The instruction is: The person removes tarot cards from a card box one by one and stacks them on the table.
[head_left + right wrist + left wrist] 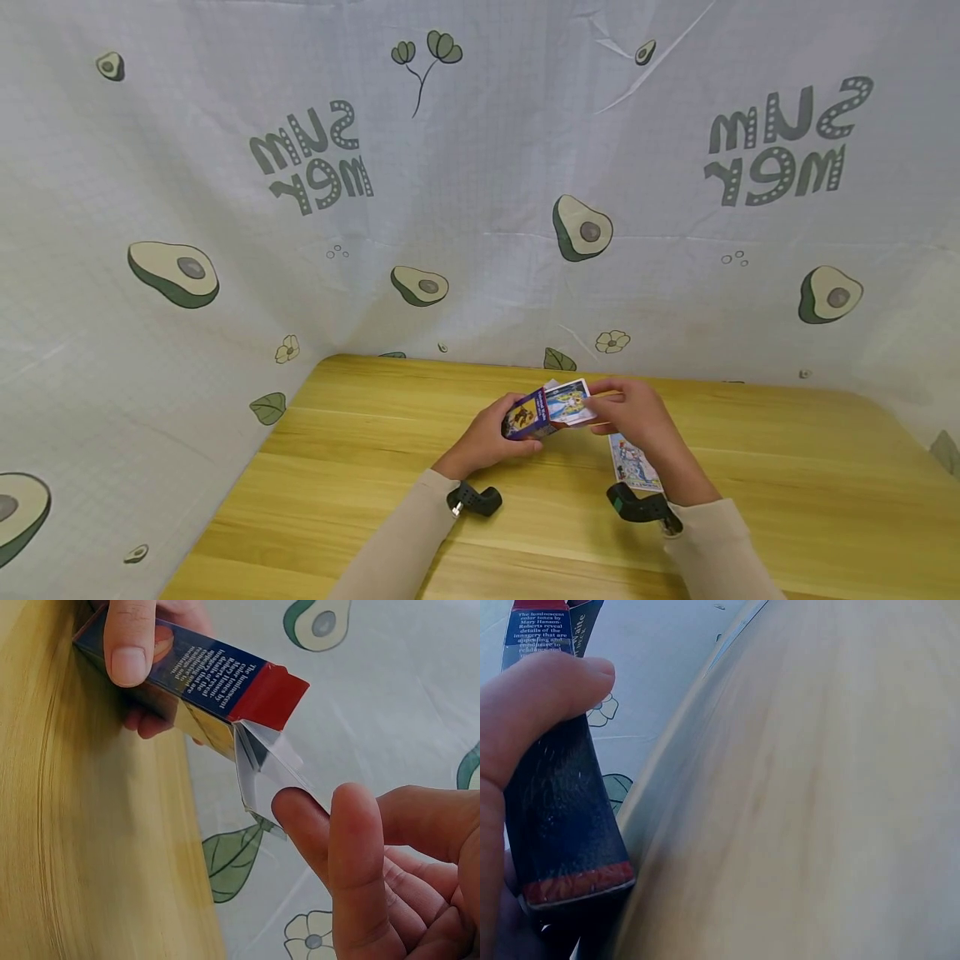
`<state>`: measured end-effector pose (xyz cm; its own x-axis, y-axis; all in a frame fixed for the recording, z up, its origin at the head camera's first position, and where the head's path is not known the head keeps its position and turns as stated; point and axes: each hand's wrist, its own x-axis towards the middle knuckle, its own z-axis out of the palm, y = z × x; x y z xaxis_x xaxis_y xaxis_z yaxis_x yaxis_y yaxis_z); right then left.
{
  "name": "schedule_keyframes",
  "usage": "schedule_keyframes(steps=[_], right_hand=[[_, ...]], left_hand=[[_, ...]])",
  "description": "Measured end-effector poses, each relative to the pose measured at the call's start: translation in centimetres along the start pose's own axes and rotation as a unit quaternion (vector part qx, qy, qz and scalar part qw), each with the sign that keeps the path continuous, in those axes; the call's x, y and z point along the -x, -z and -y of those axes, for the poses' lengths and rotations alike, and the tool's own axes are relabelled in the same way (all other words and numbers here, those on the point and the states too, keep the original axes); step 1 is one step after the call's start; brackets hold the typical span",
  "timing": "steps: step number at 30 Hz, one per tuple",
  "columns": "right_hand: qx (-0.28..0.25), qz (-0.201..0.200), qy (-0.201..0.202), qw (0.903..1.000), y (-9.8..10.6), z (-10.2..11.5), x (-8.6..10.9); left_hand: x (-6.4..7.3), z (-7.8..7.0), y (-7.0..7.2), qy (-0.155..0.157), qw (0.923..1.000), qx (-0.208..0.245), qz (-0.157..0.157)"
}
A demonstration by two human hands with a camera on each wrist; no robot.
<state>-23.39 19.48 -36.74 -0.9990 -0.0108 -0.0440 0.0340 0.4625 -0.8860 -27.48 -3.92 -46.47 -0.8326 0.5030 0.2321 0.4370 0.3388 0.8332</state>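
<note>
My left hand (491,433) grips a dark blue card box (525,417) with red ends and small printed text, tilted above the table. In the left wrist view the thumb (555,690) lies across the narrow side of the box (566,802). The box's far end is open, its red flap (274,697) sticking out in the right wrist view. An illustrated card (567,403) juts from that end. My right hand (633,412) pinches the card's outer edge between thumb and fingers. Whether several cards are stacked there, I cannot tell.
Another illustrated card (633,463) lies on the wooden table (390,400), partly beneath the right hand and wrist. A pale cloth (480,183) with avocado prints hangs behind the table and along its left side. Black camera bands (474,498) circle both wrists.
</note>
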Motion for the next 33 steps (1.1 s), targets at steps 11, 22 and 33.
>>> schedule_keyframes(steps=[11,22,33], right_hand=[[0.007,-0.011,0.005,0.9999,1.1,-0.2,0.3],[0.006,-0.023,-0.007,0.9997,2.0,-0.5,0.7],[0.018,-0.021,-0.004,0.9996,3.2,-1.1,0.9]], left_hand=[[-0.1,0.0,0.0,0.002,1.0,-0.002,0.001],[0.0,0.1,-0.2,0.015,0.9999,-0.007,-0.001],[-0.1,0.3,-0.2,0.01,0.9999,0.0,-0.002]])
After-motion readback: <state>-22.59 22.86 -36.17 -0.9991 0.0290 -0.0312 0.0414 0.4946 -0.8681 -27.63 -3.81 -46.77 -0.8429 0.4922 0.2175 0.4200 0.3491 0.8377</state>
